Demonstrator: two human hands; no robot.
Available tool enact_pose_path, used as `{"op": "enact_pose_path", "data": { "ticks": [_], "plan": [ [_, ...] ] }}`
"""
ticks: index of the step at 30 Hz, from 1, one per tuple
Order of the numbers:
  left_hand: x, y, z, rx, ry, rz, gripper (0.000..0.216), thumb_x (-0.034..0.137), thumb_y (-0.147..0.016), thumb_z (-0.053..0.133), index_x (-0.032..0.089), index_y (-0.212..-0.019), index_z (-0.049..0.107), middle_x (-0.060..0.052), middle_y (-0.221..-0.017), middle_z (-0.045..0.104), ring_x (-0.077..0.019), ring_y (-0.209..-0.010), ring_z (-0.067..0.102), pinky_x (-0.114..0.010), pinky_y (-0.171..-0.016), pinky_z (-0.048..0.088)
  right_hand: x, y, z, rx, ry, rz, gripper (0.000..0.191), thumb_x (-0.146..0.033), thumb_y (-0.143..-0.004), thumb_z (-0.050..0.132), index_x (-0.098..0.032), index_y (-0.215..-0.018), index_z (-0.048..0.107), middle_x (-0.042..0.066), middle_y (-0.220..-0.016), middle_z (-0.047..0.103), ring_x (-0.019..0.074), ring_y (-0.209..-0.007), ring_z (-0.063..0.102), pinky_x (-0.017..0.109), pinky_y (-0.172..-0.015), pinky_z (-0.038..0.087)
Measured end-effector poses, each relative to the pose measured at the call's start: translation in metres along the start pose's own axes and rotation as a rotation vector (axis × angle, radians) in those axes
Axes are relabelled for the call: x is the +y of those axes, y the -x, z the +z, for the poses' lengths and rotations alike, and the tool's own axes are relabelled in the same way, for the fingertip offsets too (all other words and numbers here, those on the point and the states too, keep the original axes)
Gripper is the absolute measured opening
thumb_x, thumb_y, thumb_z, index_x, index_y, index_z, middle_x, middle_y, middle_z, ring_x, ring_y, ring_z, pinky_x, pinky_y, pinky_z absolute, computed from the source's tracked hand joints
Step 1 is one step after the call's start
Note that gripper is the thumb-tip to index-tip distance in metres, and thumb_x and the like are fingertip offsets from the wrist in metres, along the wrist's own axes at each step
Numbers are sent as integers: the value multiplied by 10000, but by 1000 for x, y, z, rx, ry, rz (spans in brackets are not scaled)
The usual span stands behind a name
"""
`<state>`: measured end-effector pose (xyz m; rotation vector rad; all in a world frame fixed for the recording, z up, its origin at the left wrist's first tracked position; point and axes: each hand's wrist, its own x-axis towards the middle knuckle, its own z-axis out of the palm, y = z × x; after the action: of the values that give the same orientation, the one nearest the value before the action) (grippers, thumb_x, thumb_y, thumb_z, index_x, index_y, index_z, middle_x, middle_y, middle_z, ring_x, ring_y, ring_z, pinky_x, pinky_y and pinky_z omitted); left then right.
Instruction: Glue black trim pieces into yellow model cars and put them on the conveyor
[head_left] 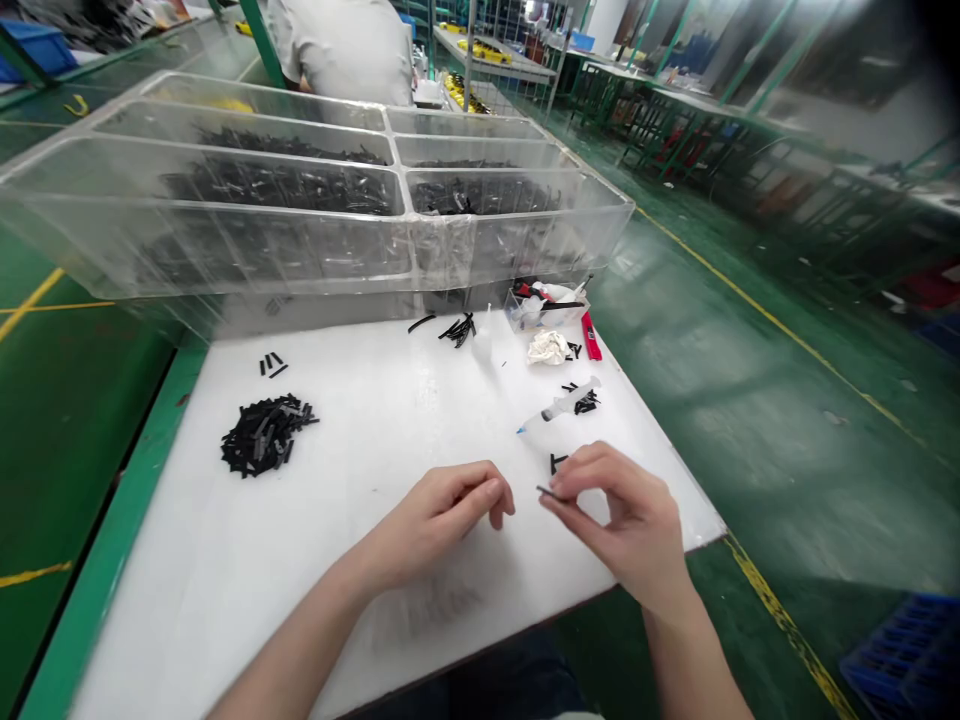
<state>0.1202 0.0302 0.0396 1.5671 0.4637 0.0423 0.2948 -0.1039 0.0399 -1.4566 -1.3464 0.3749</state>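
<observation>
Between the thumb and index finger of my right hand [626,515] is a small thin black strip [551,493], pinched above the right part of the white tabletop [360,420]. My left hand [457,505] is beside it with the fingers curled in. Whatever those fingers may hold is hidden. A few short black pieces [557,463] lie just behind my right hand. Farther back, a syringe [559,405] with a blue tip rests across more black pieces [587,402]. At the left, a heap of short black pieces [262,437] sits near several loose ones [274,364].
A clear divided bin [409,250] holding many black parts spans the table's back. Before it are a white bottle [482,345], black strips [457,330], crumpled tissue [547,348], a small clear box [525,318] and a red tool [591,337]. Beyond sits a person [345,50].
</observation>
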Motion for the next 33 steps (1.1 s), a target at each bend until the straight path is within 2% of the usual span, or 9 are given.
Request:
{"op": "enact_pose_path", "data": {
  "ticks": [3,7,13,16,19,23,27,31,33],
  "plan": [
    [0,2,2,-49,143,37,401,479,-987,385,185,-768,549,18,-721,491,-115,-632,394,-268,-617,333,-10,1,19,-115,-74,-95,241,-31,-776,716,-240,-858,632,-4,-800,629,136,-718,631,273,-624,528],
    [1,7,1,-123,253,71,370,466,-964,462,190,-718,463,45,-652,376,-108,-604,323,-266,-570,273,-10,-3,29,-160,-141,-118,239,-34,-777,717,-241,-865,634,-5,-817,625,132,-711,627,272,-613,528],
    [2,9,-2,-15,197,125,364,466,-956,473,196,-712,451,37,-671,383,-116,-617,325,-282,-576,270,-8,1,29,-127,-253,48,220,-140,-791,746,-254,-925,613,-13,-825,602,128,-699,555,284,-634,496],
    [1,9,-4,-34,155,115,361,463,-957,469,197,-712,453,39,-658,368,-121,-620,323,-284,-584,277,-9,6,28,-100,-284,109,112,-156,-851,683,-249,-878,625,-10,-789,610,135,-730,571,281,-663,482],
    [2,9,-4,-33,149,108,356,452,-959,465,197,-711,452,41,-651,368,-120,-619,327,-280,-585,284,-15,8,31,-89,-233,136,111,-143,-866,661,-250,-856,635,-14,-766,625,130,-746,579,264,-679,473],
    [4,9,-3,-44,117,112,340,427,-958,476,188,-717,489,26,-665,466,-116,-626,393,-272,-592,311,-20,7,34,-51,-202,192,87,-169,-876,648,-242,-829,642,-20,-750,619,115,-693,575,242,-643,469],
    [4,6,0,-46,-7,91,293,414,-954,492,187,-801,594,9,-755,586,-118,-664,457,-269,-617,336,-9,5,22,2,-183,377,68,-260,-861,659,-221,-806,656,-17,-722,608,113,-648,573,237,-622,467],
    [2,4,0,-6,-74,29,327,478,-959,460,211,-891,637,12,-799,610,-125,-690,460,-265,-617,338,13,5,-4,125,-57,597,197,-387,-791,709,-195,-784,663,-20,-645,577,110,-590,515,234,-569,431],
    [0,5,0,3,-81,19,366,512,-959,441,212,-886,636,15,-779,600,-124,-681,457,-262,-608,332,22,7,-14,126,28,648,239,-425,-786,698,-189,-778,661,-17,-642,566,114,-596,495,239,-566,412]
  ]
}}
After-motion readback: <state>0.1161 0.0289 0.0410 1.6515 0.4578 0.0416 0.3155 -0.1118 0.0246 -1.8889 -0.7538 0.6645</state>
